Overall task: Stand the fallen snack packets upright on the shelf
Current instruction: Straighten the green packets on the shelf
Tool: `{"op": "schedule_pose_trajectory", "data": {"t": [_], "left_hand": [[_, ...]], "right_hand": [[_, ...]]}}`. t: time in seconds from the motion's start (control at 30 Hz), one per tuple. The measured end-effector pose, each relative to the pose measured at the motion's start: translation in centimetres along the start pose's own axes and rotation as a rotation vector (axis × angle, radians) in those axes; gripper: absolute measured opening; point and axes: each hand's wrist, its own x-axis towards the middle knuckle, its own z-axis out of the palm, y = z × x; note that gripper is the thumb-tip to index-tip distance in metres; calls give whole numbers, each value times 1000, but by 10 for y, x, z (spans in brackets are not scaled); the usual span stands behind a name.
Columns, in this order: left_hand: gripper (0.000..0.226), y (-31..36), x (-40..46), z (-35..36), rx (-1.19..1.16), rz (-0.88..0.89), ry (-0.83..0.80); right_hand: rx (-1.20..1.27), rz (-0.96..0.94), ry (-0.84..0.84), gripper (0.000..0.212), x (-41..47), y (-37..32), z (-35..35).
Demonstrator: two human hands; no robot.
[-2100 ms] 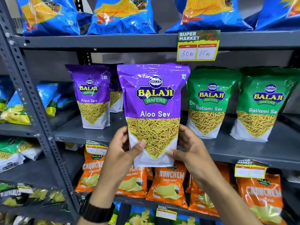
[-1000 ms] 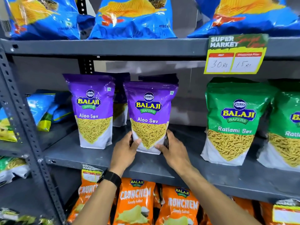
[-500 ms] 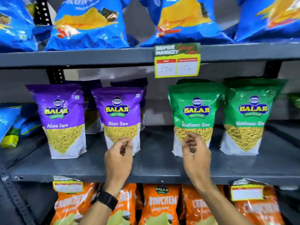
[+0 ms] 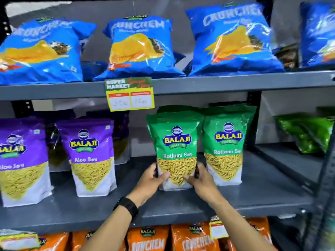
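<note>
A green Ratlami Sev packet stands upright on the grey middle shelf. My left hand grips its lower left edge and my right hand grips its lower right edge. A second green Ratlami Sev packet stands upright just to its right, with more green packets hidden behind both. Two purple Aloo Sev packets stand upright to the left, with darker ones behind them. A crumpled green packet lies tilted on the neighbouring shelf at the right.
Blue Crunchem bags lean on the upper shelf. A yellow price tag hangs from that shelf's front edge. Orange Crunchem packets fill the shelf below. A dark upright post runs down the right side.
Both hands let go of the purple Aloo Sev packet, left standing on the shelf, and moved right to take hold of the front green Ratlami Sev packet. The view rose and shifted right.
</note>
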Motion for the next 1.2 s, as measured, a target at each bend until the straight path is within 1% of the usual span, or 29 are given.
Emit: {"op": "schedule_pose_trajectory", "data": {"t": [0.1,0.3,0.33,0.4,0.43,0.47,0.5,0.53,0.57,0.6,0.63,0.67,0.7,0.73,0.8,0.83,0.87,0.9,0.97,1.07,1.1,1.13,1.17,1.2], "left_hand": [[37,3,0,18,0,-7,17],[28,4,-3,34,39,-17,90],[29,4,-5,35,37,-13,96],[41,8,-15,37,11,3,112],[50,11,-22,39,18,24,180],[54,15,-30,42,63,60,300],[50,20,-39,48,126,97,460],[39,27,-48,57,170,148,612],[28,35,-55,69,173,201,693],[20,43,-60,83,171,237,694],[17,50,-63,97,173,245,634],[16,54,-61,112,184,227,535],[19,59,-58,126,211,195,429],[26,60,-51,140,238,155,327],[54,60,-37,166,301,62,145],[70,59,-31,178,345,9,86],[80,59,-26,190,386,-33,33],[85,58,-23,199,414,-73,6],[86,57,-14,209,391,-100,26],[78,57,-1,217,348,-86,67],[70,56,3,219,353,-95,82],[53,53,8,219,371,-95,105],[27,50,15,220,396,-77,115],[9,48,19,224,404,-42,102]], "right_hand": [[2,-28,5,39,-1,5,-13],[-14,-69,30,32,-3,12,-22],[-18,-79,12,33,-5,12,-24],[-16,-89,-38,40,-11,15,-31],[-17,-86,-26,48,-15,18,-37],[-32,-78,12,51,-19,20,-44],[-67,-76,81,51,-23,23,-53],[-117,-87,175,45,-25,25,-63],[-144,-110,274,38,-28,29,-74],[-140,-134,370,33,-31,32,-86],[-116,-152,451,32,-32,36,-96],[-91,-156,507,35,-32,40,-107],[-74,-145,529,44,-29,45,-116],[-72,-114,502,58,-24,53,-124],[-83,-76,360,88,-13,63,-138],[-69,-67,282,95,-8,68,-144],[-35,-73,210,93,-4,70,-149],[-10,-93,148,87,0,70,-152],[-10,-106,67,84,6,73,-155],[-12,-73,41,88,13,82,-160],[-10,-63,38,88,15,84,-164],[-10,-44,40,86,18,87,-169],[-17,-35,41,83,21,91,-174],[-18,-27,33,80,22,93,-181]]}}
